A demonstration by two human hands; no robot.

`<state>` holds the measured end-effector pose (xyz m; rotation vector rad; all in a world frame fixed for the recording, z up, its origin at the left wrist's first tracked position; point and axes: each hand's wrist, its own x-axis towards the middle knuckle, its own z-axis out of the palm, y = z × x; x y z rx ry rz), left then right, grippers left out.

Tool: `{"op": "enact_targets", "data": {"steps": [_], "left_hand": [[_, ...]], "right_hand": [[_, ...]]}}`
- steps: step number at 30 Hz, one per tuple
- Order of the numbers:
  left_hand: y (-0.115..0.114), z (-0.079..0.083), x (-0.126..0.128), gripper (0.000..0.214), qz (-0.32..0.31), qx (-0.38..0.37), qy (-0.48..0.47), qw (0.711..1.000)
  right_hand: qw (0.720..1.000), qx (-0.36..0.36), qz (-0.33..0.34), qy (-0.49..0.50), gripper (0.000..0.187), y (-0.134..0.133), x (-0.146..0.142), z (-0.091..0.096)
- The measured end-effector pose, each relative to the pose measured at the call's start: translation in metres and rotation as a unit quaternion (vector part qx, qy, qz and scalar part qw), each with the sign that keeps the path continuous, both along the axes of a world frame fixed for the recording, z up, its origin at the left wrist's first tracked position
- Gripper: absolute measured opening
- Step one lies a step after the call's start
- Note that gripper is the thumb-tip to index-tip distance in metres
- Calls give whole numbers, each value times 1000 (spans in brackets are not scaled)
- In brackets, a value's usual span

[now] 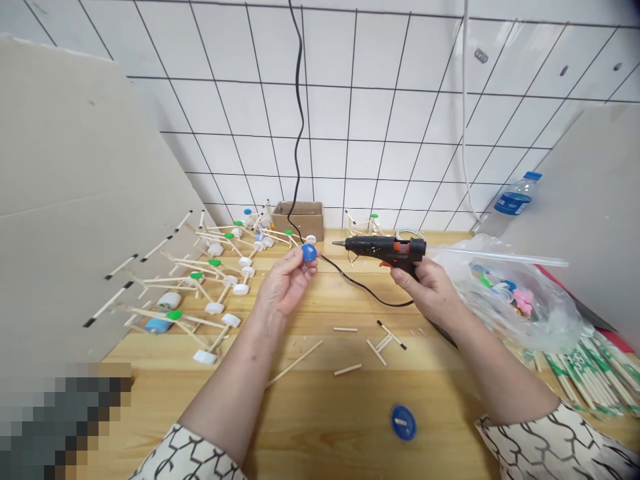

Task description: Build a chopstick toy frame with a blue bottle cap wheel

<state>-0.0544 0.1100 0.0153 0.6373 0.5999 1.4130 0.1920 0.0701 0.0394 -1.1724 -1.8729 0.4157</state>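
My left hand point(284, 285) is raised above the wooden table point(320, 413) and pinches a small blue bottle cap point(309, 252) between thumb and fingertips. My right hand point(428, 288) grips a black glue gun point(384, 249) with an orange trigger. Its nozzle points left, a short way from the cap. A clear glue stick point(500, 257) sticks out behind the gun. The gun's black cord point(299, 120) runs down the tiled wall and loops across the table.
Several stick-and-cap models point(215, 280) lie at the left by a cardboard sheet point(75, 200). A blue cap point(403, 423) and loose sticks point(295, 363) lie in front. At the right are a plastic bag point(520, 300), wrapped chopsticks point(595, 373) and a water bottle point(510, 203). A small box point(305, 217) stands at the back.
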Motion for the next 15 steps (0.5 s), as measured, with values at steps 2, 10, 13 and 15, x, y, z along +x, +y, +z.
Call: {"op": "enact_targets", "data": {"steps": [2, 10, 13, 15], "left_hand": [[-2, 2, 2, 15, -15, 7, 10, 1000], [-9, 13, 9, 15, -6, 3, -11, 1000], [-12, 18, 13, 14, 3, -30, -35, 999], [-14, 21, 16, 15, 14, -57, -62, 996]], "right_hand": [[1000, 3, 8, -2, 32, 0, -1, -1], [1000, -15, 16, -1, 40, -2, -7, 0], [1000, -17, 14, -12, 39, -3, -9, -1], [1000, -8, 12, -21, 37, -5, -12, 0]]}}
